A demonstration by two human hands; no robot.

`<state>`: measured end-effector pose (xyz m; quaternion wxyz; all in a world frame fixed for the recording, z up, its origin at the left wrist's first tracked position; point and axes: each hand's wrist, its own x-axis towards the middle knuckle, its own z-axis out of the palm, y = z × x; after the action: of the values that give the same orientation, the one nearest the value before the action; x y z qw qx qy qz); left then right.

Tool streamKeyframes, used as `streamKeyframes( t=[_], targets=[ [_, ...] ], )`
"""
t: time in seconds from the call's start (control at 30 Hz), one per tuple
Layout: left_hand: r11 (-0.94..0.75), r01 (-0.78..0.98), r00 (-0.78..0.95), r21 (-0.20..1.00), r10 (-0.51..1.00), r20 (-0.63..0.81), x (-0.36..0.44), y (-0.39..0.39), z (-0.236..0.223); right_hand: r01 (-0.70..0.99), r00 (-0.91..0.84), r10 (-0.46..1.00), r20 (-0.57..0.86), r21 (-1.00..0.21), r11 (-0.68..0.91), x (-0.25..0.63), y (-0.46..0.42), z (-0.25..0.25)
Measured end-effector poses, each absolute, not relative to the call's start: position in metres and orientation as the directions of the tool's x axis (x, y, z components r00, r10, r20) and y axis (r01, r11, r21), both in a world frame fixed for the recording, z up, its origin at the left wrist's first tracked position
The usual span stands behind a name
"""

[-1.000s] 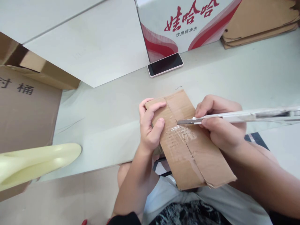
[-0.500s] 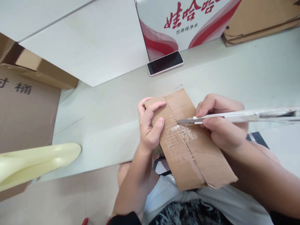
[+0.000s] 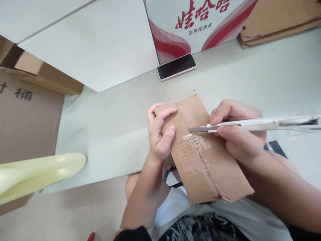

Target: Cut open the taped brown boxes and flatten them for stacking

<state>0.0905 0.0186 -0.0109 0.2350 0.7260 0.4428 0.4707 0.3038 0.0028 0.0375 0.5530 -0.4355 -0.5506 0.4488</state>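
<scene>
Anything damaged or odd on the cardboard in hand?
Yes. Around the middle of the cardboard, by the tip of the knife, the tape looks wrinkled and scuffed, unlike the smoother surface around it. The seam below looks ragged, and the lower edge is frayed.

On the table (image 3: 117,134): phone (image 3: 177,67) (face up), red-white carton (image 3: 175,43).

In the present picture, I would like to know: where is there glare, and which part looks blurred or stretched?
Head view: small bright glints on the clear tape over the cardboard box, near the blade tip; head view: a soft highlight on the yellow object; head view: the rear of the knife looks stretched and blurred towards the right edge.
</scene>
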Motion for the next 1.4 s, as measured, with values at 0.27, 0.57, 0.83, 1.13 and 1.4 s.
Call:
streamKeyframes(
  t=[0.27,0.57,0.83,1.13,1.4],
  targets=[
    [-0.513,0.435,0.182,0.74,0.855,0.486,0.0896,0.0193,-0.012,-0.051,-0.002,0.97,0.241,-0.969,0.241,0.3034,0.0025,0.0359],
    [-0.51,0.434,0.173,0.743,0.856,0.486,0.0893,0.0193,-0.0121,-0.068,0.0,0.975,0.222,-0.973,0.221,0.3037,0.0031,0.0337],
    [-0.523,0.41,0.159,0.747,0.848,0.506,0.0914,0.0192,-0.0123,-0.082,0.01,0.978,0.208,-0.975,0.208,0.3029,0.0029,0.0348],
    [-0.513,0.394,0.163,0.763,0.856,0.491,0.0905,0.0186,-0.0111,-0.124,0.011,0.975,0.221,-0.967,0.221,0.3032,0.0031,0.0324],
    [-0.518,0.405,0.175,0.754,0.853,0.492,0.0902,0.0194,-0.0105,-0.141,0.017,0.979,0.201,-0.969,0.201,0.3031,0.0022,0.0321]
  ],
)
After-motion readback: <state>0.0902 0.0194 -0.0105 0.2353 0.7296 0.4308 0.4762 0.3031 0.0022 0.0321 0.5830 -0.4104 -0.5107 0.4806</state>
